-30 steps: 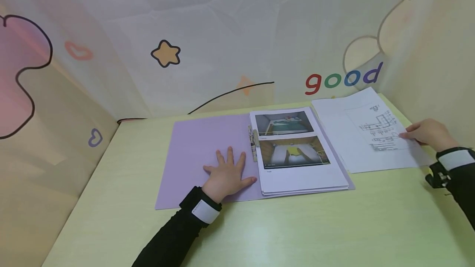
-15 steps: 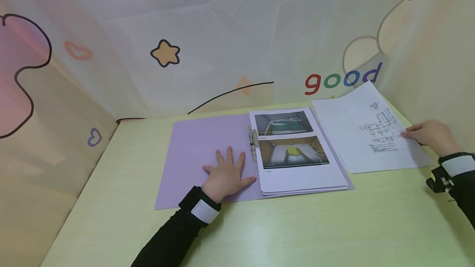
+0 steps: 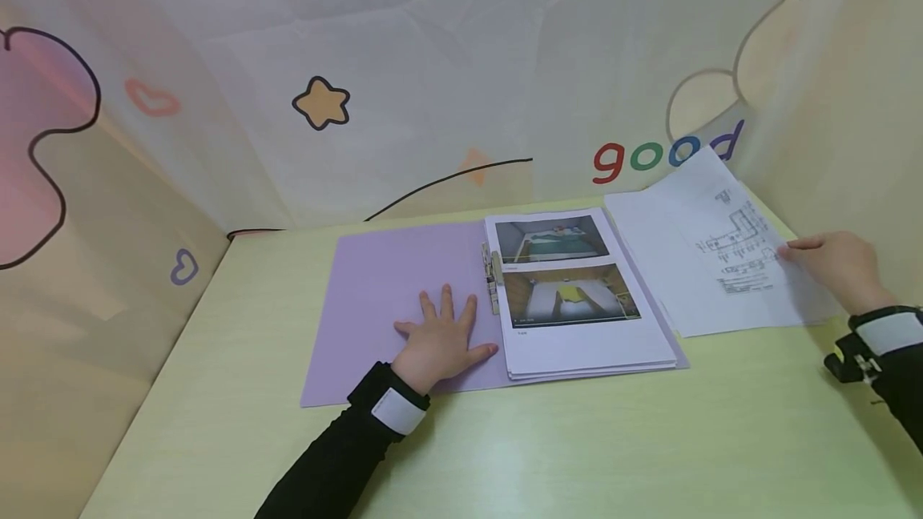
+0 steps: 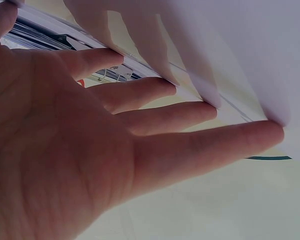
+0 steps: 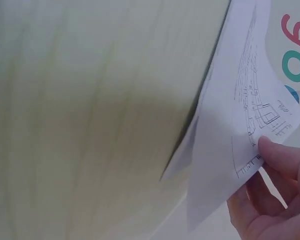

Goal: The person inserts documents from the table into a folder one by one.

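A purple folder lies spread on the table, its left cover under my left hand. That hand is flat with fingers splayed, the thumb pointing toward the metal clip at the fold. A stack of white pages with two printed photos fills the folder's right side. To the right, my right hand pinches the right edge of a sheet of paper printed with a line drawing. In the right wrist view the thumb presses on the printed face, and the sheet curves up over another white sheet.
The pale green table runs up to a cloth backdrop printed with a star, hearts and the word "good". The sheet's far corner rises in front of that word. A cloth side panel stands close behind the right hand.
The far corner of the printed sheet has lifted higher and the sheet bends more. My right hand has shifted only slightly, still pinching its edge. My left hand has stayed put.
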The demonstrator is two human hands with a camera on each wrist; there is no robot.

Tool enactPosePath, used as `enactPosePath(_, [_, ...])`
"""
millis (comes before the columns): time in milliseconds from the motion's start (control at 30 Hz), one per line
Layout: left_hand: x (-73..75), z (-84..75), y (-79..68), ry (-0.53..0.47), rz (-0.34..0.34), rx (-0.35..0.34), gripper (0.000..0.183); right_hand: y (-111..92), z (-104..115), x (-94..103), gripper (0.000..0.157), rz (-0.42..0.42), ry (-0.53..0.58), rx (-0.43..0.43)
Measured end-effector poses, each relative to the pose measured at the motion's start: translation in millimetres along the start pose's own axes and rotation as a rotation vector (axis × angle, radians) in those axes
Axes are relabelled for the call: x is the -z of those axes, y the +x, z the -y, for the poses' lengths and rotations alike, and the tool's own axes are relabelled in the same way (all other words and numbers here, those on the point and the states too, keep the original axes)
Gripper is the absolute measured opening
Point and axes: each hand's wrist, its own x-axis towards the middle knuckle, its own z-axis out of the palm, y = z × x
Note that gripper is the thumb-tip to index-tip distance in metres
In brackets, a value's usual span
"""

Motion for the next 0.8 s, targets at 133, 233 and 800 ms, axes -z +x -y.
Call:
enactPosePath(133, [-0.3, 0.2, 0.6, 0.004, -0.002, -0.001, 0.085, -2.3, 2.6, -1.1, 0.05, -0.038, 0.032, 0.013])
enactPosePath(233, [0.2, 0.0, 0.4, 0.003, -0.002, 0.001, 0.085, -4.0, 4.8, -1.2, 0.052, -0.049, 0.067, 0.023])
enactPosePath(800, [0.8, -1.7, -1.2, 0.025, -0.012, 0.004, 0.085, 0.4, -1.0, -5.8, 0.053, -0.001, 0.173, -0.112])
